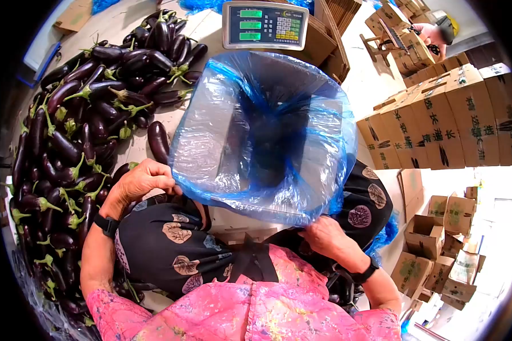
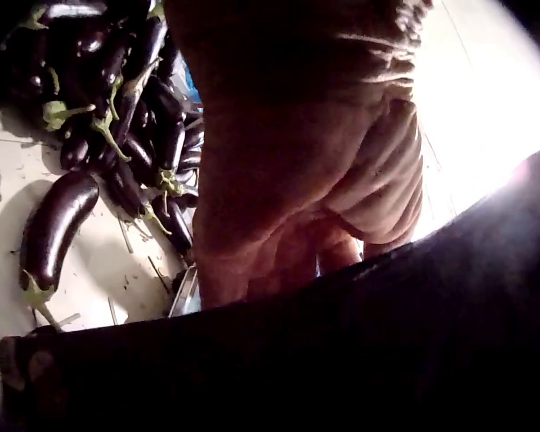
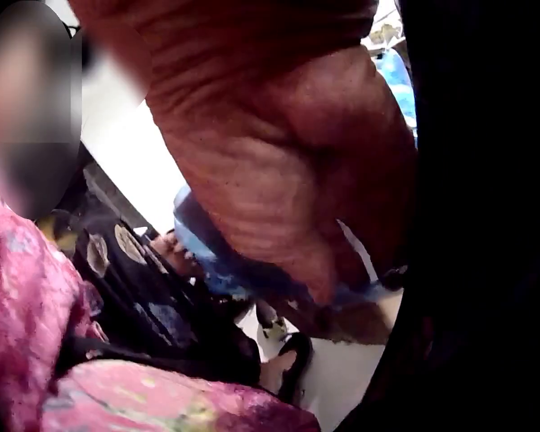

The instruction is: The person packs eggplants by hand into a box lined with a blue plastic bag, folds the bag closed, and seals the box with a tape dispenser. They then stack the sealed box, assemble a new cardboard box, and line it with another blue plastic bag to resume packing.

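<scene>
A translucent blue plastic bag (image 1: 324, 187) lines an open cardboard carton in front of the person and is folded out over its flaps. At the near left corner of the bag, the left hand (image 1: 145, 181) pinches its edge between curled fingers and thumb. The right hand (image 1: 327, 236) grips the bag's edge at the near right. Both palms fill much of the wrist views, the left hand (image 2: 297, 171) and the right hand (image 3: 279, 153), with fingertips largely hidden. A single eggplant (image 1: 158, 141) lies on the floor just left of the bag.
A large heap of eggplants (image 1: 62, 148) covers the left side. Beyond the carton stands a scale display (image 1: 265, 26) with lit green readouts. Printed cartons (image 1: 438, 122) are stacked at the right, with open boxes (image 1: 424, 236) nearer. Another person's hand (image 1: 429, 35) shows at the far right.
</scene>
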Demonstrator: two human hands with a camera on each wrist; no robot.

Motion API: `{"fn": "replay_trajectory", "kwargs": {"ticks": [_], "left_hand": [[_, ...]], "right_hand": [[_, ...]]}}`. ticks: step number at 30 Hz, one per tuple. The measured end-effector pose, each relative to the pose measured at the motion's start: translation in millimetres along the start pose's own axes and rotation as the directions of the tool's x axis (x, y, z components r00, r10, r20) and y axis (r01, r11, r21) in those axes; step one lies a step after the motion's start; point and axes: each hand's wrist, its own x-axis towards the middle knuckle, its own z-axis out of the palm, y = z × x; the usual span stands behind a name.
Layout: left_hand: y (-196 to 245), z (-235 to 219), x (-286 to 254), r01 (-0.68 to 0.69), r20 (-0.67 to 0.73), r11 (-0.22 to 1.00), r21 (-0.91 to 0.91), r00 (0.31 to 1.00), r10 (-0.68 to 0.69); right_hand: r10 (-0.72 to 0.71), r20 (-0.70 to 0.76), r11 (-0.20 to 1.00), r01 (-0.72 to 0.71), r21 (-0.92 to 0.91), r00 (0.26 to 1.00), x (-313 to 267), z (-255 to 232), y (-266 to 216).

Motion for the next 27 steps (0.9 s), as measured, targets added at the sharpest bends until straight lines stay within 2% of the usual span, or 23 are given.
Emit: {"fn": "replay_trajectory", "kwargs": {"ticks": [2, 3, 4, 5, 7, 8, 9, 10, 11, 13, 14, 15, 17, 18, 21, 23, 25, 26, 27], "left_hand": [[-6.4, 0.0, 4.2, -0.026, -0.057, 0.999, -0.045, 0.998, 0.024], [-7.0, 0.2, 5.8, -0.016, -0.093, 0.999, -0.035, 0.996, 0.013], [-6.4, 0.4, 7.9, -0.006, -0.127, 1.0, -0.022, 0.992, 0.003], [-4.4, 1.0, 9.6, 0.005, -0.16, 1.0, -0.008, 0.987, -0.006], [8.5, 8.5, 10.3, 0.04, -0.228, 0.985, 0.165, 0.974, -0.001], [12.6, 9.7, 10.3, 0.067, -0.251, 0.965, 0.253, 0.968, -0.002], [16.2, 11.1, 9.4, 0.098, -0.277, 0.936, 0.338, 0.961, 0.0], [21.9, 13.4, 10.6, 0.107, -0.302, 0.898, 0.426, 0.953, 0.03], [20.6, 12.6, 12.8, 0.074, -0.358, 0.87, 0.488, 0.926, 0.122], [11.8, 9.9, 20.9, 0.031, -0.447, 0.791, 0.611, 0.839, 0.312], [7.3, 4.5, 24.7, -0.093, -0.479, 0.897, 0.433, 0.819, 0.316], [11.3, 6.8, 26.4, -0.148, -0.475, 0.945, 0.292, 0.835, 0.278], [21.5, 15.0, 30.4, -0.24, -0.453, 0.971, -0.007, 0.866, 0.211], [6.2, 8.4, 38.3, -0.233, -0.268, 0.968, -0.091, 0.942, 0.201], [-10.6, 11.5, 36.0, -0.068, -0.059, 0.958, -0.279, 0.997, 0.054], [-10.6, 16.5, 25.9, 0.042, 0.027, 0.959, -0.279, 0.999, -0.036], [-29.2, 20.1, 21.0, 0.065, 0.06, 0.971, -0.229, 0.997, -0.052], [-41.8, 23.0, 20.3, 0.06, 0.117, 0.956, -0.287, 0.993, -0.027], [-35.2, 27.3, 16.7, 0.007, 0.146, 0.985, -0.17, 0.989, 0.018]], "right_hand": [[0.013, -0.121, 0.988, 0.006, 0.151, 0.993, -18.0, -29.0, -10.0], [0.017, -0.159, 0.955, 0.031, 0.294, 0.987, -20.5, -52.3, -16.9], [0.149, -0.281, 0.902, -0.015, 0.431, 0.948, -21.8, -64.0, -21.0], [0.294, -0.377, 0.826, -0.034, 0.563, 0.878, -21.8, -70.8, -22.0], [0.603, -0.289, 0.619, -0.208, 0.757, 0.744, -25.9, -84.8, -4.3], [0.663, -0.284, 0.521, -0.154, 0.839, 0.693, -24.0, -86.0, 4.9], [0.635, -0.339, 0.534, -0.078, 0.842, 0.694, -17.7, -85.2, 9.3], [0.603, -0.365, 0.589, -0.086, 0.804, 0.709, -8.5, -79.1, 16.0], [0.565, -0.39, 0.642, -0.09, 0.761, 0.727, 3.6, -71.1, 24.2], [0.413, -0.575, 0.884, -0.16, 0.439, 0.707, 37.2, -66.3, 36.9], [0.424, -0.501, 0.856, -0.152, 0.495, 0.754, 52.4, -75.0, 38.2], [0.427, -0.502, 0.861, -0.168, 0.48, 0.752, 69.6, -75.6, 47.6], [0.432, -0.504, 0.87, -0.198, 0.451, 0.748, 105.4, -66.4, 67.4], [0.436, -0.496, 0.862, -0.188, 0.471, 0.751, 115.5, -70.2, 69.6], [0.328, -0.667, 0.939, -0.312, 0.148, 0.669, 125.5, -76.3, 62.0], [0.363, -0.463, 0.932, -0.324, 0.164, 0.809, 120.4, -84.7, 60.7], [0.341, -0.371, 0.936, -0.347, 0.054, 0.864, 109.4, -87.1, 54.4], [0.332, -0.324, 0.936, -0.353, -0.006, 0.886, 106.2, -90.1, 49.8], [0.342, -0.264, 0.928, -0.369, -0.059, 0.902, 106.5, -95.1, 44.5]]}}
